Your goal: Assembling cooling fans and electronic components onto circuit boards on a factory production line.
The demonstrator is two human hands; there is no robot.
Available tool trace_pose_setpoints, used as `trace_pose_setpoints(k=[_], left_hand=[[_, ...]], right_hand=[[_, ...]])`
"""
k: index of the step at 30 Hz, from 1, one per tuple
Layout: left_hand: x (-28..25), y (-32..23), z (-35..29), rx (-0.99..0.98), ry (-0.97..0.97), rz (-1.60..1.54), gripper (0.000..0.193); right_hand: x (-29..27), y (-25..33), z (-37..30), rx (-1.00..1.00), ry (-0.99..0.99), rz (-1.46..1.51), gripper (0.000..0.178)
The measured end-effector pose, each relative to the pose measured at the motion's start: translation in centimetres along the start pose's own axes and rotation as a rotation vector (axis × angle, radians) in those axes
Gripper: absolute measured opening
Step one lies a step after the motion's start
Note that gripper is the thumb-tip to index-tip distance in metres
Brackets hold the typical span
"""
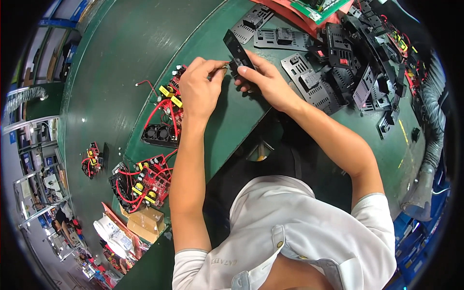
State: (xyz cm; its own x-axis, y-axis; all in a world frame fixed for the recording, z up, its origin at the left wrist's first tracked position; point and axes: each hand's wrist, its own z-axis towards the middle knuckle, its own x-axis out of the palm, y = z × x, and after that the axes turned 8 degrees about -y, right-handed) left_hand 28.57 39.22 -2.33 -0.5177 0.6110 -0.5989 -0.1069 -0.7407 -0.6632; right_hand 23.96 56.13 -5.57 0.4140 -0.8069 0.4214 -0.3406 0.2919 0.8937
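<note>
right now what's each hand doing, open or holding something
Left hand: closed, pinching what looks like a thin wire.
Right hand: closed, holding a black panel.

Bright, even light, faint sheen on green tabletop [113, 67], edges bent, black corners

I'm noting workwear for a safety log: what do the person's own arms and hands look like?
The left hand and right hand are both ungloved, with no watch or bracelet showing. The forearms are bare, below short, plain white sleeves.
</note>
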Motion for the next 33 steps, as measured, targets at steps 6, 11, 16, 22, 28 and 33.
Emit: trace_pose_setpoints(k=[6,11,16,22,28,33], left_hand=[[-0.7,0.3,-0.1,0.092,0.051,0.106,0.012],[-0.1,0.3,0.2,0.395,0.038,0.287,0.013],[-0.1,-0.1,0.3,0.214,0.123,0.118,0.008],[-3.5,1.5,6.5,0.056,0.613,0.076,0.026],[0.7,2.1,6.4,0.255,0.553,0.458,0.026],[-2.6,3.1,6.8,-0.009,0.273,-0.102,0.027]], right_hand=[[0.4,0.3,-0.5,-0.059,-0.029,-0.249,0.057],[1.1,-1.0,-1.3,-0.405,-0.177,-0.592,0.058],[1.0,-0.5,-1.5,-0.239,-0.151,-0.472,0.058],[1.4,-1.0,-1.9,-0.269,-0.200,-0.596,0.062],[1.0,-0.4,-1.9,-0.009,-0.160,-0.385,0.060],[0.8,0.8,-1.1,0.105,-0.157,-0.232,0.056]])
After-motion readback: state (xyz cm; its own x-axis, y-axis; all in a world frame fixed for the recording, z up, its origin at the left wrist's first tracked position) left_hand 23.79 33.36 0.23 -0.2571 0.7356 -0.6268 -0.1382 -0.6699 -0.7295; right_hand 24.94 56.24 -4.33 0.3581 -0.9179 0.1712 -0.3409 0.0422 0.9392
